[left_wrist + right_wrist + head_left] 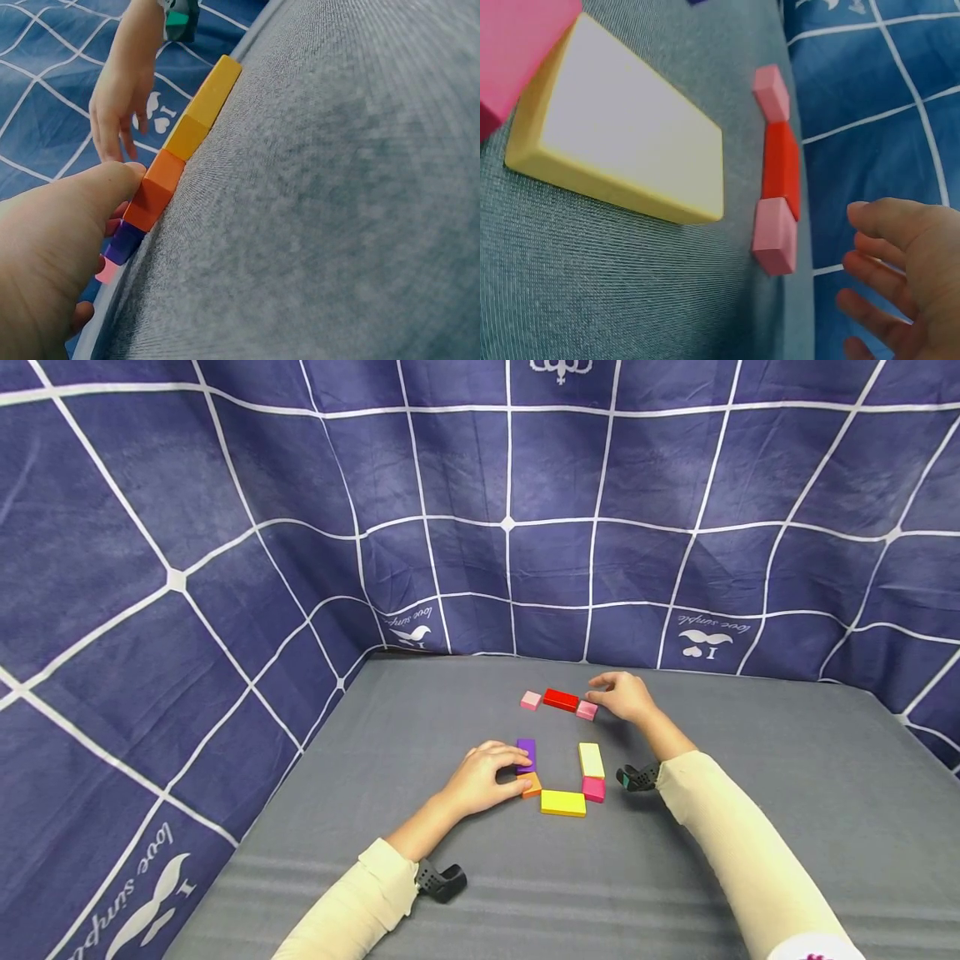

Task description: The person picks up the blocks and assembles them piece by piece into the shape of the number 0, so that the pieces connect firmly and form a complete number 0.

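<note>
Flat coloured blocks, middle of the head view, on grey desk (600,885). Left hand (483,777), centre of frame: thumb at the orange block (155,190), other fingers by the purple block (527,746); thumb and fingers apart, touching rather than clamped, probably to keep that pair lined up. Right hand (628,696), higher and right: fingers apart, holding nothing, just beside the right-hand light pink block (587,711), likely placed there to adjust it. Lower blocks make a U, looks deliberate: purple on the left side, orange at the corner, yellow block (563,803) along the bottom, hot pink block (593,789) at the other corner, cream block (591,760) up the right side. Farther up, a separate row: left-hand light pink block (531,700), red block (561,699), then the other light pink touching red; small pieces seem meant as corners or ends, long ones as sides. No brand or lettering seen on blocks. Blue gridded cloth (465,468) behind reads "love simple" with an "I", moustache and heart at centre right, print upside down; repeated lower left. Sleeve patch (816,947), bottom right, cut off, unreadable.
</note>
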`<action>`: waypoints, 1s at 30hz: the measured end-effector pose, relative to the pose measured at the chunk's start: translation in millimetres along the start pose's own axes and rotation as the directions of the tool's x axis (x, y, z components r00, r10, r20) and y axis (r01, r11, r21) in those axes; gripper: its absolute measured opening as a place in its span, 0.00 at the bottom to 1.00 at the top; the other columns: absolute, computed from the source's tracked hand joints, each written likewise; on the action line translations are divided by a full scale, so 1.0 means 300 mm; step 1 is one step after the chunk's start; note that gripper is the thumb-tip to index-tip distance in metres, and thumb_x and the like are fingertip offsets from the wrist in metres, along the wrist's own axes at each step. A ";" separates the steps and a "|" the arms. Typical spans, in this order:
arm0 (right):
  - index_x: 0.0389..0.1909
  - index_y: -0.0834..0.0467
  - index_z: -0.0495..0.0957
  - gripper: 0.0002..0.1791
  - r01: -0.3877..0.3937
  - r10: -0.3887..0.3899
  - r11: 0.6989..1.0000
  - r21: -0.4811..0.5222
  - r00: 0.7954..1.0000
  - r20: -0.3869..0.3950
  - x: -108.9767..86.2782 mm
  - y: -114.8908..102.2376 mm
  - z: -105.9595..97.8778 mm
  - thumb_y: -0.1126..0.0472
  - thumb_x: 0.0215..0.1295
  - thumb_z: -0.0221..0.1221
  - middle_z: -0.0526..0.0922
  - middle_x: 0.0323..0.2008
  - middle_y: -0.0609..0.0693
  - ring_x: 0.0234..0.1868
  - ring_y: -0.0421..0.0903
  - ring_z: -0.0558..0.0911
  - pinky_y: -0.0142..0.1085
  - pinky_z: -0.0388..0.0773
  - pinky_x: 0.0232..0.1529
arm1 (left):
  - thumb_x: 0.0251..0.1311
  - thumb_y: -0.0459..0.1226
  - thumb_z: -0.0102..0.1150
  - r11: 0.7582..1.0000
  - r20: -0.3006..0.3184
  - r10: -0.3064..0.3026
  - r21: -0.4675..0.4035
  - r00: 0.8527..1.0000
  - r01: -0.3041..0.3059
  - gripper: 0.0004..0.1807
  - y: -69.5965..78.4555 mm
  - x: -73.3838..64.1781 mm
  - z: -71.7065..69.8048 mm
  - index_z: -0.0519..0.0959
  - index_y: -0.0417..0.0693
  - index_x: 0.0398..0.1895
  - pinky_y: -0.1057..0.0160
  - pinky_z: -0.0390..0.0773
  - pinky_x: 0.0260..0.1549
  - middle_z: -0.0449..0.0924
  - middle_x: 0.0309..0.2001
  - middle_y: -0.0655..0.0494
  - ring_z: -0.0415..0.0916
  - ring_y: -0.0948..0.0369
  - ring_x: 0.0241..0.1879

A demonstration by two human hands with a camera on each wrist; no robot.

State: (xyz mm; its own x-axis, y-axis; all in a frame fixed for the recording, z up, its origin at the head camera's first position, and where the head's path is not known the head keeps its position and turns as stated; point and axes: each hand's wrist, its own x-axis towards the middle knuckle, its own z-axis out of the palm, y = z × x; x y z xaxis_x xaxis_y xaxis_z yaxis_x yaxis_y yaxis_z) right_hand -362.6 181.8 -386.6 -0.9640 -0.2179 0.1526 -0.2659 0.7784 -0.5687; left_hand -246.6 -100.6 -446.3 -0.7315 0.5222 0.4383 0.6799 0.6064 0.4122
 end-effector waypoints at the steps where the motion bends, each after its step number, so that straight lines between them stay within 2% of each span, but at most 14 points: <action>1: 0.51 0.66 0.80 0.20 0.001 -0.001 1.000 -0.009 1.000 0.008 0.002 0.002 0.004 0.57 0.62 0.62 0.83 0.49 0.62 0.49 0.59 0.80 0.51 0.74 0.49 | 0.56 0.45 0.69 1.000 0.001 -0.002 -0.001 1.000 0.002 0.17 0.000 0.000 0.001 0.85 0.52 0.48 0.52 0.70 0.50 0.83 0.51 0.60 0.73 0.58 0.54; 4: 0.49 0.67 0.81 0.19 0.001 0.001 0.999 -0.038 0.999 0.043 0.005 0.007 0.019 0.58 0.61 0.62 0.83 0.47 0.62 0.48 0.59 0.80 0.50 0.73 0.49 | 0.56 0.45 0.69 1.000 0.003 -0.007 -0.003 1.000 0.007 0.17 -0.001 -0.001 0.003 0.85 0.53 0.48 0.52 0.70 0.50 0.82 0.51 0.60 0.73 0.58 0.54; 9: 0.44 0.64 0.83 0.17 -0.029 0.036 0.996 -0.087 0.996 0.078 -0.002 0.007 0.044 0.56 0.60 0.63 0.85 0.40 0.57 0.43 0.57 0.79 0.49 0.73 0.45 | 0.56 0.45 0.69 1.000 0.001 -0.009 -0.007 1.000 0.009 0.17 0.002 0.000 0.002 0.85 0.52 0.48 0.52 0.70 0.49 0.83 0.51 0.60 0.73 0.58 0.54; 15: 0.41 0.60 0.85 0.13 -0.050 0.054 0.995 -0.083 0.997 0.046 -0.007 0.019 0.064 0.57 0.59 0.64 0.87 0.36 0.53 0.40 0.53 0.80 0.47 0.72 0.42 | 0.56 0.46 0.69 1.000 -0.001 -0.006 -0.005 1.000 0.006 0.17 0.000 0.001 0.003 0.85 0.52 0.48 0.52 0.70 0.49 0.82 0.51 0.60 0.73 0.58 0.54; 30: 0.36 0.64 0.84 0.14 -0.049 0.049 0.998 -0.031 0.999 -0.010 -0.016 0.028 0.069 0.57 0.55 0.68 0.86 0.31 0.54 0.36 0.53 0.80 0.44 0.73 0.40 | 0.56 0.46 0.68 1.000 0.007 -0.013 -0.001 1.000 0.013 0.17 0.003 0.002 0.001 0.85 0.53 0.48 0.52 0.70 0.49 0.82 0.51 0.60 0.73 0.59 0.55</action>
State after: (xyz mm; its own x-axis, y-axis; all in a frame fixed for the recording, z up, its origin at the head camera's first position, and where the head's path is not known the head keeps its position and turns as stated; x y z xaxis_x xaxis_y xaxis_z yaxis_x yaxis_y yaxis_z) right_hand -360.0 177.3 -409.0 -0.9759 -0.1733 0.1329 -0.2181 0.8058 -0.5505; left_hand -246.5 -99.6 -446.1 -0.7409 0.5183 0.4272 0.6702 0.6127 0.4189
